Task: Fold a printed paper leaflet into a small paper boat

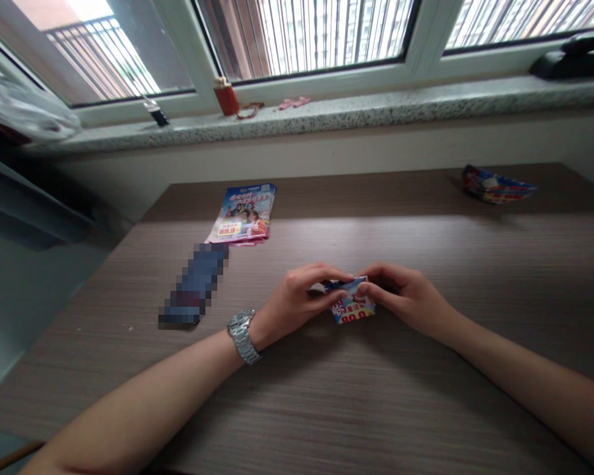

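A small folded piece of printed paper (354,306) is held between my two hands, just above the middle of the wooden table (297,396). My left hand (304,297), with a metal watch (244,336) on its wrist, pinches the paper's left side between thumb and fingers. On the right side, my right hand (403,293) grips the upper edge with its thumb in front and its fingers behind. Red and yellow print shows on the paper's lower part. The fingertips hide part of its top edge.
A stack of printed flyers (245,214) lies at the back left, with a pixelated dark object (194,287) in front of it. A folded paper shape (497,186) sits at the back right. The stone windowsill (376,109) holds a red item (226,97) and other small things.
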Demonstrator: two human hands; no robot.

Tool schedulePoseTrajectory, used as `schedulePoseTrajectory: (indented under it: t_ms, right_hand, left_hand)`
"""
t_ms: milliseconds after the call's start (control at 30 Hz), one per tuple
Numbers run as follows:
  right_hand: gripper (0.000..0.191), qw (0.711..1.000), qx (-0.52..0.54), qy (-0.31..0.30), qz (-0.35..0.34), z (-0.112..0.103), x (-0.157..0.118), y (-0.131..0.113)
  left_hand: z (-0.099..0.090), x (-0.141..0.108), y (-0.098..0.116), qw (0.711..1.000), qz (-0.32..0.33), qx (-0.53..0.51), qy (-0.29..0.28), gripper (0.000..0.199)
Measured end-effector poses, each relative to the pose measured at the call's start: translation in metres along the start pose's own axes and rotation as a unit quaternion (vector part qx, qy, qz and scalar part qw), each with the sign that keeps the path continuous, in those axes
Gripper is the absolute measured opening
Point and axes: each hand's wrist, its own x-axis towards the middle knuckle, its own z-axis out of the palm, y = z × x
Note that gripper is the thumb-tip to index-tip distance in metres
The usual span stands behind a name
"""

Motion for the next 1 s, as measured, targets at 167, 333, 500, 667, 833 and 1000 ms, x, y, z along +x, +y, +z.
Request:
schedulePoseTrajectory:
  t_ms: [167, 333, 500, 667, 833, 1000]
  right_hand:
    - [0.026, 0.999, 0.025, 0.045, 0.013, -0.0003, 0.0012, 0.0025]
    - [0.025, 0.998, 0.035, 0.043, 0.011, -0.0008, 0.0009, 0.0050]
    - [0.026, 0.999, 0.027, 0.029, 0.008, 0.0007, -0.0012, 0.0023]
    - [0.027, 1.000, 0.004, 0.019, 0.015, 0.0023, -0.0012, -0.0025]
    - [0.028, 0.999, -0.022, 0.028, 0.005, -0.0001, -0.0013, 0.0002]
    - [0.029, 0.999, -0.033, 0.025, 0.005, -0.0017, -0.0021, 0.0015]
  left_hand:
    - [-0.0007, -0.0009, -0.0019, 0.993, -0.083, -0.084, 0.001, 0.032]
    - [-0.0006, 0.0005, -0.0064, 0.985, -0.114, -0.125, 0.029, 0.028]
    - [-0.0010, 0.0012, -0.0067, 0.981, -0.136, -0.137, 0.029, 0.028]
    - [-0.0020, 0.0015, -0.0051, 0.981, -0.143, -0.132, 0.023, 0.027]
    - [-0.0013, 0.0017, -0.0057, 0.979, -0.148, -0.138, 0.022, 0.028]
    - [-0.0013, 0.0024, -0.0057, 0.976, -0.157, -0.152, 0.024, 0.029]
